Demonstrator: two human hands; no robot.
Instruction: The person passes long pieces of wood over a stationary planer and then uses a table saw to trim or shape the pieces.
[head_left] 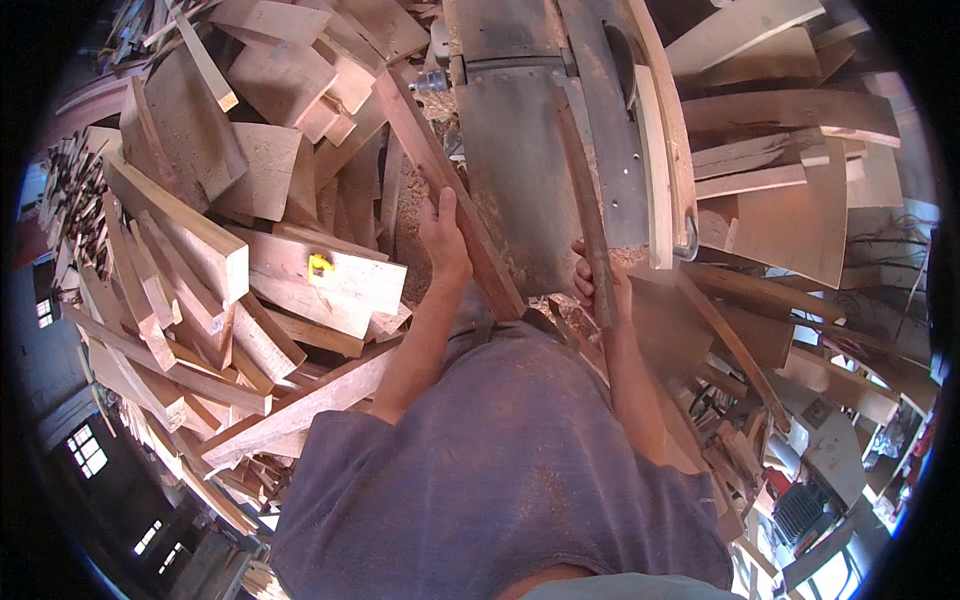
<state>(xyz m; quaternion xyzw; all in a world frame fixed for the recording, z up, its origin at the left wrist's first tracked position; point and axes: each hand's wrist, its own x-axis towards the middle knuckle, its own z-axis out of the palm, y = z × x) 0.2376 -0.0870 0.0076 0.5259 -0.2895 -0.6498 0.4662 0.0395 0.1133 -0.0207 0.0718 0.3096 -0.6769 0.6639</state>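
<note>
My left hand (443, 238) is closed round a reddish wooden board (430, 150), which slants from the upper left down to my waist along the machine table's left edge. A thin dark wooden strip (581, 180) stands in my right hand (588, 278), its fingers wrapped round the lower part. That strip's far end reaches over the grey metal machine table (510, 160); I cannot tell whether it touches the surface. The two pieces are apart, spreading over the left and right sides of the table.
Offcuts and boards (265, 160) are heaped on the left, with a yellow object (319, 266) on one pale block. A pale wooden rail (655, 165) runs along the machine's right side. More planks (790, 120) are stacked at right. Sawdust (412, 215) lies beside the table.
</note>
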